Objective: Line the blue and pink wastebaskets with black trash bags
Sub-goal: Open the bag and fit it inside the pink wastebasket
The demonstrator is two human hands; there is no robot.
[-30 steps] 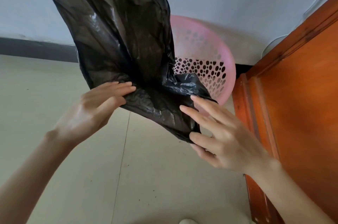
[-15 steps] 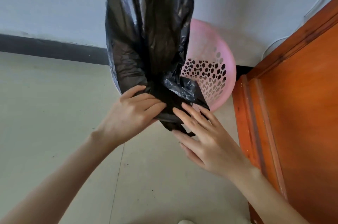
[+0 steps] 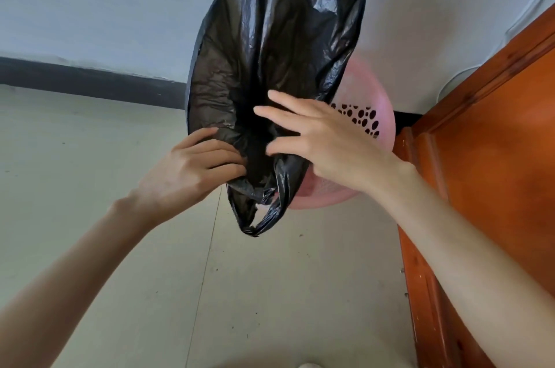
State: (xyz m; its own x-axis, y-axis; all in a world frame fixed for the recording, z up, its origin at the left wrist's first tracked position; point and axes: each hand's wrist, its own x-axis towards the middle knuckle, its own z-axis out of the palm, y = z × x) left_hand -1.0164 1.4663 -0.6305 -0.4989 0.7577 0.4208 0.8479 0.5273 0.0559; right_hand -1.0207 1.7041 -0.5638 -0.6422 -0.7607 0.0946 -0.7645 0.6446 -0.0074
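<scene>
A pale tiled floor (image 3: 75, 187) runs back to a dark baseboard (image 3: 90, 82) under a grey wall (image 3: 90, 1). The left hand (image 3: 192, 169) reaches in from the lower left, its fingers (image 3: 222, 154) curled into the crumpled lower part of the black trash bag (image 3: 270, 52), gripping the plastic there. The bag hangs in the air in front of the wall, its two handle loops pointing toward the top of the view and one knotted-looking end drooping below the hands. The right hand (image 3: 324, 142) lies against the bag's right side with its fingers spread apart and nearly straight, resting on the plastic rather than curled round it. Behind the bag and that hand stands the pink wastebasket (image 3: 378, 115), on the floor, its perforated wall partly hidden. Just right of it rises a reddish-brown wooden door (image 3: 486, 172).
</scene>
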